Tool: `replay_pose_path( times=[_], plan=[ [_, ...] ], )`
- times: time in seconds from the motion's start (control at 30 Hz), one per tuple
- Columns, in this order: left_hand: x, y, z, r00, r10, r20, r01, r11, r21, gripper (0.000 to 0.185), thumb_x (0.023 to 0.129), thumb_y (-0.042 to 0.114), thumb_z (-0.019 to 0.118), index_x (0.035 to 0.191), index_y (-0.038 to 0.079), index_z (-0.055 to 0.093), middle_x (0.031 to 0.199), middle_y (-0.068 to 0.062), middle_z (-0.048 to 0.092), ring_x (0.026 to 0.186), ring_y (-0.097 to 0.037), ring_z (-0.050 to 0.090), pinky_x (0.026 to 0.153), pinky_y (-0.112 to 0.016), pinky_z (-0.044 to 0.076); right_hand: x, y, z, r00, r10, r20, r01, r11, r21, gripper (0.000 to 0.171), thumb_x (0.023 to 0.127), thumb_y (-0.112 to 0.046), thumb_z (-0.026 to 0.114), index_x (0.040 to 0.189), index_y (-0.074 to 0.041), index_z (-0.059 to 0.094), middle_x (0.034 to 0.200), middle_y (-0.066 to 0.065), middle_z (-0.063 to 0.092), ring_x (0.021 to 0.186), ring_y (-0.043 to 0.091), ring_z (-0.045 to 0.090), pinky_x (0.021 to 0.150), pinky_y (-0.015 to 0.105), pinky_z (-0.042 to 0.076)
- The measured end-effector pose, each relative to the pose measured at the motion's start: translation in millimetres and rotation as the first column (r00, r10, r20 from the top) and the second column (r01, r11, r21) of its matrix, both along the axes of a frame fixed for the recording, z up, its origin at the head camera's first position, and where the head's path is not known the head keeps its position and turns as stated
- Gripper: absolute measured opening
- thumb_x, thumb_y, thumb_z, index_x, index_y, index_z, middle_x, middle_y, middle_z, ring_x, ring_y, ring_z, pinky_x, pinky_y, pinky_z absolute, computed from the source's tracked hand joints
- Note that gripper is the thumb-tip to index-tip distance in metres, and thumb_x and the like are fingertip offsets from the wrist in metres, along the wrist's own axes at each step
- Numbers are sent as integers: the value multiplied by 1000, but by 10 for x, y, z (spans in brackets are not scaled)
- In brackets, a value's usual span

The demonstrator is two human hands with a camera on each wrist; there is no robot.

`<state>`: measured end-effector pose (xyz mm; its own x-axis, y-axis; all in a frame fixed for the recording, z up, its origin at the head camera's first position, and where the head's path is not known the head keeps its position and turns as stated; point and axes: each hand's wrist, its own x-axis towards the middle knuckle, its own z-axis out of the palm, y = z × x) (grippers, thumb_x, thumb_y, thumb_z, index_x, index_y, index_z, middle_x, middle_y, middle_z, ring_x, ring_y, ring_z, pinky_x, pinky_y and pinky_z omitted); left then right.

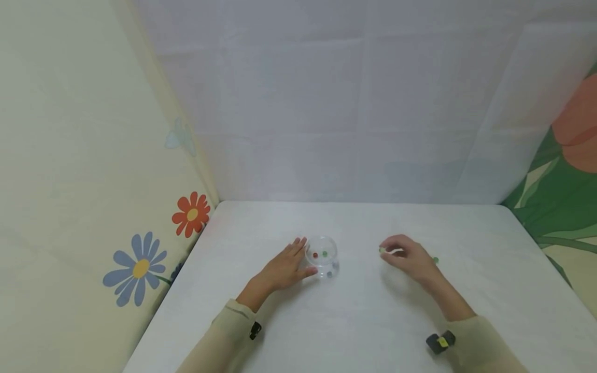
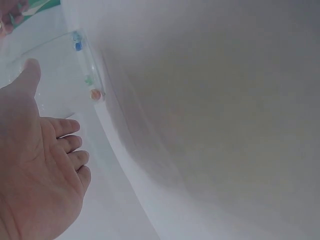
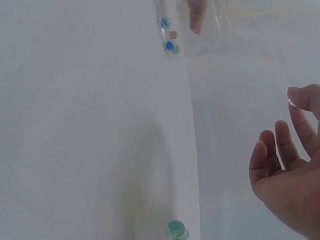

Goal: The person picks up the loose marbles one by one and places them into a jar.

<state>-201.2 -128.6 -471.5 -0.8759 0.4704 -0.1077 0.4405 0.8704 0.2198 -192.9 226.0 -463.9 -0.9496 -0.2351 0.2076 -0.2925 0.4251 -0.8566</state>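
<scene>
The left hand (image 1: 282, 269) is resting flat on the white table (image 1: 354, 316), fingers straight and relaxed, its fingertips touching the 9 o'clock side of the small clear plastic cup (image 1: 323, 255) without gripping it. Inside the cup a red glass marble (image 1: 315, 255) and a green glass marble (image 1: 324, 253) are lying on the bottom, with a bluish marble (image 1: 329, 273) showing at the cup's 5 o'clock edge; whether that one is inside or just outside, I cannot tell.

The right hand (image 1: 407, 257) is hovering at 3 o'clock from the cup, well apart from it, pinching a small pale green marble (image 1: 382, 250) between thumb and forefinger. Another green glass marble (image 1: 435, 259) is lying on the table at the hand's 3 o'clock side, just beside it.

The marbles are looking hard, smooth and slippery, light but quick to roll, so a fingertip pinch across the middle is probably suiting them best. The cup is looking thin, light and easy to tip, best steadied low on its wall
</scene>
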Motion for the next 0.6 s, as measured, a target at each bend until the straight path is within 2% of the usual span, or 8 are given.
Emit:
replay_pose_path(
  times=[0.2, 0.6],
  plan=[
    [3, 2, -3, 1000, -2, 3, 2, 1000, 1, 90, 101, 64, 43, 159, -2, 23, 168, -14, 16, 156, -28, 12, 128, -41, 14, -27, -76, 7, 1000, 22, 18, -21, 999, -33, 19, 92, -6, 74, 110, -4, 69, 114, 12, 65, 106, 26, 62, 88, 21, 56],
    [-1, -3, -16, 1000, -2, 14, 2, 1000, 7, 89, 102, 63, 42, 159, -2, 23, 169, -14, 15, 157, -28, 11, 128, -42, 13, -74, -266, 11, 998, 64, -22, -65, 996, -60, 18, 90, -5, 74, 108, -4, 71, 113, 12, 65, 103, 28, 64, 88, 24, 57]
  ],
)
